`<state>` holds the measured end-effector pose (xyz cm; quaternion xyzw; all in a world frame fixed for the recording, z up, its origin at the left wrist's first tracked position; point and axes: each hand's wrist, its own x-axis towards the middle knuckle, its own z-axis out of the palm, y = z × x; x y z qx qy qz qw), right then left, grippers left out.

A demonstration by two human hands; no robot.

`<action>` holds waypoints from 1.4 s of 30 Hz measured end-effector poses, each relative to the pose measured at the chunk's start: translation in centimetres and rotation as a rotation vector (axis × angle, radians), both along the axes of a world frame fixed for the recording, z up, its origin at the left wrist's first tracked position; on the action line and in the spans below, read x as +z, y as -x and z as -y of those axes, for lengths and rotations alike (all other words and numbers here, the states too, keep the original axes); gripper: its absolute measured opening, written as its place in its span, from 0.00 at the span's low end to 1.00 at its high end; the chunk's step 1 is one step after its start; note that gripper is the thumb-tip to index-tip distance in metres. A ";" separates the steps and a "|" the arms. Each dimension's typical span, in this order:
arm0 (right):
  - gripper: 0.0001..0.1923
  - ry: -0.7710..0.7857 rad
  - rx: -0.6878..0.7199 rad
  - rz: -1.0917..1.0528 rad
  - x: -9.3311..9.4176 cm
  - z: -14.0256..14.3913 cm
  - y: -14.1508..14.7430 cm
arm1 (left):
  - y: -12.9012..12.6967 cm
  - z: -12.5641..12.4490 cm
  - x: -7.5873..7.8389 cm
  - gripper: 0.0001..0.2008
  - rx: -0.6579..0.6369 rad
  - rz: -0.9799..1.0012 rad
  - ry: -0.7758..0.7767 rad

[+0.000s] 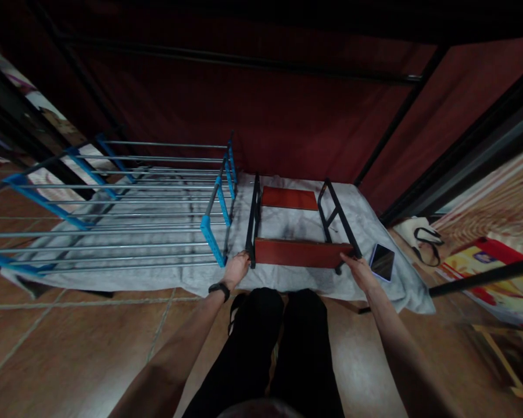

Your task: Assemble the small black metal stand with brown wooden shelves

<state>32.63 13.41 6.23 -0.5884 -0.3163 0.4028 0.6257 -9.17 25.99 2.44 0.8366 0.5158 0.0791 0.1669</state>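
A small rack [297, 253] with two reddish-brown boards and black metal side frames lies on a grey cloth [287, 223] on the floor. My left hand [237, 268] grips the bottom of the left black frame, a black band on its wrist. My right hand [358, 268] holds the right end of the near board by the right frame. My legs in black trousers stand just in front of the rack.
A blue-and-silver tube shoe rack [126, 203] lies on the cloth to the left. A phone [382, 262] rests on the cloth beside my right hand. A white bag [418, 235] and printed sheets sit at right. A dark red fabric wardrobe stands behind.
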 end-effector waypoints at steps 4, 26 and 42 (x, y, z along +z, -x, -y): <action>0.30 -0.004 -0.005 0.060 0.4 0.0 -0.4 | 0.1 0.3 0.1 0.11 -0.004 0.006 -0.006; 0.22 -0.012 0.000 0.069 1.3 0.2 0.0 | 0.8 2.4 0.1 0.17 0.279 0.242 -0.165; 0.39 -0.020 -0.001 0.170 1.3 0.4 -0.3 | -0.8 -0.4 2.1 0.19 0.197 -0.191 -0.049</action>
